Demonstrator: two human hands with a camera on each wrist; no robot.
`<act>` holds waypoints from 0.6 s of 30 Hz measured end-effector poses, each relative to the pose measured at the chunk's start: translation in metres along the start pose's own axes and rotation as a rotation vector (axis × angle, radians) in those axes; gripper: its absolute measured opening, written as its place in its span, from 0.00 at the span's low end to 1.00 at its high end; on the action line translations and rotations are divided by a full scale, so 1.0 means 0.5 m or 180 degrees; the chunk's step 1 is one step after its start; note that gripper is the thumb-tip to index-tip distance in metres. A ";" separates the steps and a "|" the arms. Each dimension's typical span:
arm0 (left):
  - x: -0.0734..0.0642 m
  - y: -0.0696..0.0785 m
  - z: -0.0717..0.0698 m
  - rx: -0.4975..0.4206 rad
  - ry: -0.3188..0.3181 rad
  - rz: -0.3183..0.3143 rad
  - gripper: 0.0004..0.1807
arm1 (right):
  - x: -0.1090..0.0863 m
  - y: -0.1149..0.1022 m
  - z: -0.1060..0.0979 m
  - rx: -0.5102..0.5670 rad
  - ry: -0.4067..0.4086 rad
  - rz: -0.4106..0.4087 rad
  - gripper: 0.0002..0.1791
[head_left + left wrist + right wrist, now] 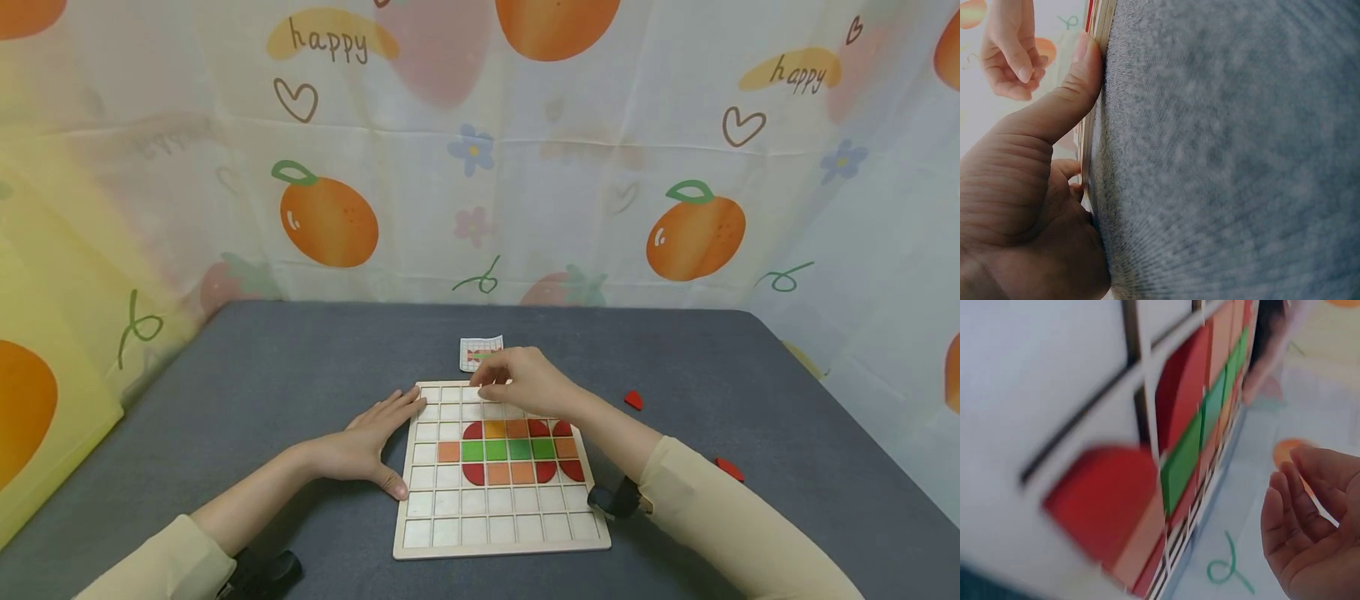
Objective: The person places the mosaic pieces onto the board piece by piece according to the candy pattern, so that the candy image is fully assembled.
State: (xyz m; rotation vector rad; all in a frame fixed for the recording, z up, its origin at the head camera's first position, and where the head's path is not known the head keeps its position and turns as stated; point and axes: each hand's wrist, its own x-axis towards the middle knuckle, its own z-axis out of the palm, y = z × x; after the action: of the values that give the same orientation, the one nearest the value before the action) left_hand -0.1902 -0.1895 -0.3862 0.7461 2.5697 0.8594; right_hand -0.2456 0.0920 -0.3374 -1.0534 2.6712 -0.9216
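Observation:
A white grid board [502,533] with a pale wooden frame lies on the table. Coloured tiles fill part of its middle: a row of green tiles [496,450], orange tiles [448,452] and red rounded-corner tiles [473,474]. My left hand [352,454] rests at the board's left side, fingers stretched toward the top corner and thumb [1079,78] against the edge. Over the board's far edge hovers my right hand [528,382]. In the right wrist view its fingers [1300,519] are loosely bent with nothing between them.
Just beyond the board lies a small card [480,344] printed with a coloured grid pattern. Two loose red pieces sit on the dark grey table [322,350] to the right, one farther back [633,400]. A fruit-print curtain [555,167] hangs behind the table.

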 end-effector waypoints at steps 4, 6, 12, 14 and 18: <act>-0.002 0.000 0.000 -0.0014 0.0015 0.0020 0.68 | -0.009 0.023 -0.027 0.0104 0.0097 0.0151 0.11; -0.003 0.000 0.001 -0.0025 0.0022 0.0050 0.69 | -0.016 0.033 -0.041 0.0144 0.0127 0.0231 0.12; -0.003 -0.001 0.003 -0.0062 0.0011 -0.0004 0.70 | -0.046 0.065 -0.087 0.0083 0.0183 0.0475 0.14; -0.001 -0.003 0.004 -0.0058 0.0013 -0.0070 0.70 | -0.059 0.079 -0.102 0.0060 0.0201 0.0547 0.15; 0.002 -0.009 0.007 -0.0051 0.0030 -0.0147 0.70 | -0.084 0.113 -0.127 -0.0009 0.0211 0.0673 0.16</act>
State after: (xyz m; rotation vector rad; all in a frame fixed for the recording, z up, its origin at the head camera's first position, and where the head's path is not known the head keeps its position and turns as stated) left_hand -0.1914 -0.1906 -0.3917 0.6771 2.5747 0.8702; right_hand -0.2672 0.1833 -0.3235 -0.7341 2.7702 -0.9259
